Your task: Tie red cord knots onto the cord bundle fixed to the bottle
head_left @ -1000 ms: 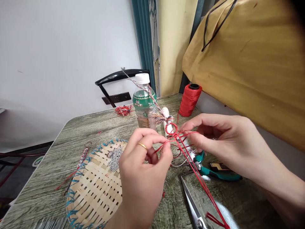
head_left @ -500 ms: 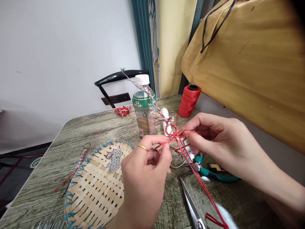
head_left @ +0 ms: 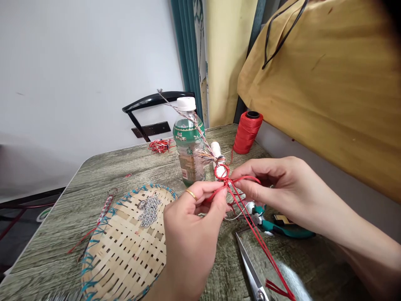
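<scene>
Red cord (head_left: 261,240) is knotted below a small cord-wrapped red ring (head_left: 222,172), and its long strands run down to the lower right. My left hand (head_left: 196,230) pinches a cord strand between thumb and index finger, just left of the knot. On the knot's right, my right hand (head_left: 275,184) pinches another strand, and a bit of cord loops over its thumb. Multicoloured twisted string (head_left: 200,127) ties the ring to a white post (head_left: 216,149) behind it. The left fingertips hide part of the strand they grip.
A woven bamboo tray (head_left: 125,246) with small metal pieces (head_left: 150,211) lies at left. Open-bladed scissors (head_left: 250,267) and green-handled pliers (head_left: 282,229) lie near my right hand. Behind stand a plastic bottle (head_left: 188,146), a red thread spool (head_left: 248,131) and a red-white thread tangle (head_left: 160,146).
My right hand has drawn closer to the knot, its fingers straighter. My left fingertips have also moved in against the knot. Both hands keep hold of the cord.
</scene>
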{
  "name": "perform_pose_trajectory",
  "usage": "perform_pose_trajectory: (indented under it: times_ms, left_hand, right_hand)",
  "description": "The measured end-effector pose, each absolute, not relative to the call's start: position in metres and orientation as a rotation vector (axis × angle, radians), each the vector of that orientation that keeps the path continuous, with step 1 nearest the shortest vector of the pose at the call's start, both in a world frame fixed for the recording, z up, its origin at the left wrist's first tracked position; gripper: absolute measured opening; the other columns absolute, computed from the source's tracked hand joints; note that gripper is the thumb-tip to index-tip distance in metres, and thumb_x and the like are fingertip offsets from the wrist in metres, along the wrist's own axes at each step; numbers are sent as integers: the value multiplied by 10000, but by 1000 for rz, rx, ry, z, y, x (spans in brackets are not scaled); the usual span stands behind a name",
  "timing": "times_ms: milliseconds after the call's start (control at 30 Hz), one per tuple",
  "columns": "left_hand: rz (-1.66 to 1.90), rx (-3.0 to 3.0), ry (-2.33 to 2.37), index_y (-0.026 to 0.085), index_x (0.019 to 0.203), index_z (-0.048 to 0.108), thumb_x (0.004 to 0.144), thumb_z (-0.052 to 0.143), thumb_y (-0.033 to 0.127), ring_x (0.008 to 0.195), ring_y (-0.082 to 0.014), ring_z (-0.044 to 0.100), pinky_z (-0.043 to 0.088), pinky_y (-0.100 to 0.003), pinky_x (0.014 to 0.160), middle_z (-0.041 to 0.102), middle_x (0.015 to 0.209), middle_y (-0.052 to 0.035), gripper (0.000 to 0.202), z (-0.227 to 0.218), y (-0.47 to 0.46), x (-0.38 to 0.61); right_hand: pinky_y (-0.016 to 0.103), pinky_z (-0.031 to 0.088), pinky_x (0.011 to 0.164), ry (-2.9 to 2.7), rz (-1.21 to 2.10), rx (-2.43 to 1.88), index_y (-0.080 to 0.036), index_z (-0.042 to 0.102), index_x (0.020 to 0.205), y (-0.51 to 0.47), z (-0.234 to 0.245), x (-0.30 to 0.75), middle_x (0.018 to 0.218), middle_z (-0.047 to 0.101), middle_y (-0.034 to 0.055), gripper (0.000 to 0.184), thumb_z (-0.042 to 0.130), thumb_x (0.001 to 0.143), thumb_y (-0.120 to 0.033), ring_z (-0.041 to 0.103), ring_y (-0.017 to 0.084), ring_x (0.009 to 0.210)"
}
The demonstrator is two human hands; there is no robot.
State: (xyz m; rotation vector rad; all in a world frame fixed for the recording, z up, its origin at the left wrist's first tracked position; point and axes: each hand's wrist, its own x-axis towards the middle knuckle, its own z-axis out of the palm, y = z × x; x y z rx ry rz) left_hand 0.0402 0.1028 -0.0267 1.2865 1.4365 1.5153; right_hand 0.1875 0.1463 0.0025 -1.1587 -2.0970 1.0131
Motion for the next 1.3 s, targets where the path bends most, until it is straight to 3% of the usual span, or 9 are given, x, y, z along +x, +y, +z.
perform_pose_trajectory:
  times_ms: [200,400,600,867,1300]
  left_hand:
    - [1505,1272,1442,217,709,653,697,613,94,474,-44,605,497,-78,482,662,555,73,130,-25,103,41]
    - [1511,1205,1422,201,687,650,684,612,68,462,-48,607,500,-81,469,665,550,62,139,-19,102,43]
    - [1481,1195,1413,205,712,657,699,608,93,458,-60,601,496,-99,453,667,539,47,123,-21,103,43]
    - [1421,1098,1441,196,686,656,691,632,139,394,-52,518,434,-112,375,603,455,51,62,-20,101,45]
    - [1516,1110,1333,208,669,662,698,612,90,441,-62,557,434,-120,389,675,564,31,132,-21,95,50]
  right_hand:
    - [191,347,474,-2094,1082,-1207,-157,605,764,147,4,186,664,597,-5,149,470,805,-203,518,97,576]
    - [172,293,417,-2057,1127,-1207,-152,600,724,145,9,186,543,497,-44,164,471,809,-206,394,46,442]
    - [173,354,481,-2071,1230,-1161,-154,611,748,145,11,187,665,604,-10,168,463,817,-195,491,73,552]
    - [154,283,400,-2113,1206,-1208,-141,626,730,144,16,187,564,539,-35,156,487,794,-168,393,40,451]
    - [104,285,337,-1822,1673,-1130,-130,599,689,147,13,188,509,487,-52,88,574,756,-182,369,17,396]
